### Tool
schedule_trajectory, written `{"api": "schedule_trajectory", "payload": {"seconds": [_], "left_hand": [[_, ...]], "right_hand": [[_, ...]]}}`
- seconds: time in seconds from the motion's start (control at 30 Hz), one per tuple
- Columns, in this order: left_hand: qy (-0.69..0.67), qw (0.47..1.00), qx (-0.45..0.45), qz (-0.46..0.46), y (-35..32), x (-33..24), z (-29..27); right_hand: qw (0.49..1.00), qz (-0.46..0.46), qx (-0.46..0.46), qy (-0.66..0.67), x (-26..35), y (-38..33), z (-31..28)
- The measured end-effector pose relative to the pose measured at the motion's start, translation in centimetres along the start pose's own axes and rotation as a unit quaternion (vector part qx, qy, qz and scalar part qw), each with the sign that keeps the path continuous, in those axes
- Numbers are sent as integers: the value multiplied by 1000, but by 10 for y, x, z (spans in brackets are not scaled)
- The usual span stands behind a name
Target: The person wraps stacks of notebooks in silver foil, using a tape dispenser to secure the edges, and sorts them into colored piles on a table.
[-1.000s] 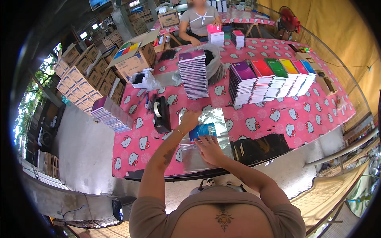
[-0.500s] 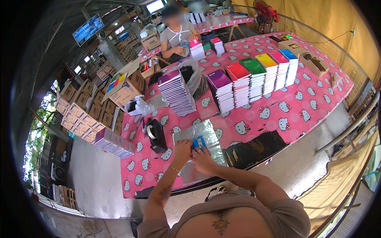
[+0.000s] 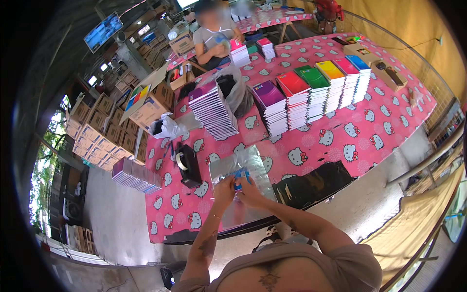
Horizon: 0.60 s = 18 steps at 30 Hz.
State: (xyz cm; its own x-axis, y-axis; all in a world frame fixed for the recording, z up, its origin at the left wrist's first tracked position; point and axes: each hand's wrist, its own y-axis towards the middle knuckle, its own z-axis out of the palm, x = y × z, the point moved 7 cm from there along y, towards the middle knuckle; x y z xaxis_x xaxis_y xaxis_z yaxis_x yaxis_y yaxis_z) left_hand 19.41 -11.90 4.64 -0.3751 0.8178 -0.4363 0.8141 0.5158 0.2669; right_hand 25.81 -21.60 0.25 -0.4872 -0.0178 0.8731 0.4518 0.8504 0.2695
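Close in front of me lies a shiny, clear-to-silver plastic sheet [image 3: 253, 160] on the patterned table cover. Over it, a small flat blue item with a pale patch [image 3: 242, 173] is between my hands; its exact kind does not show. My left hand [image 3: 224, 190] pinches its left edge. The fingers of my right hand [image 3: 250, 192] are bent around its near right side, the two hands almost touching. My fingers hide its lower part. A black tape dispenser [image 3: 188, 168] stands just left of the sheet.
Beyond the sheet stand stacks of spiral notebooks: purple [image 3: 212, 112], red [image 3: 293, 97] and other colours. A black sheet [image 3: 316, 182] lies to the right. Cardboard boxes [image 3: 151, 109] stand at the left. Across the table, a person [image 3: 211, 44] handles pink-covered notebooks [image 3: 239, 54].
My hands have drawn together around the blue item, which is now tilted up. My right hand, spread over it before, now curls at its edge. The view has shifted slightly.
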Motion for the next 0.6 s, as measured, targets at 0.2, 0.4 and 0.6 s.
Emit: {"api": "schedule_trajectory", "payload": {"seconds": [0.2,0.4,0.6], "left_hand": [[-5,997,-61,54,-5,8,3],[213,973,-71,57,-29,-8,12],[263,956,-85,95,-7,-53,16]], "right_hand": [[996,-57,-61,-35,5,-2,7],[996,37,-73,-41,21,14,-18],[963,-86,91,-239,-9,93,-26]]}}
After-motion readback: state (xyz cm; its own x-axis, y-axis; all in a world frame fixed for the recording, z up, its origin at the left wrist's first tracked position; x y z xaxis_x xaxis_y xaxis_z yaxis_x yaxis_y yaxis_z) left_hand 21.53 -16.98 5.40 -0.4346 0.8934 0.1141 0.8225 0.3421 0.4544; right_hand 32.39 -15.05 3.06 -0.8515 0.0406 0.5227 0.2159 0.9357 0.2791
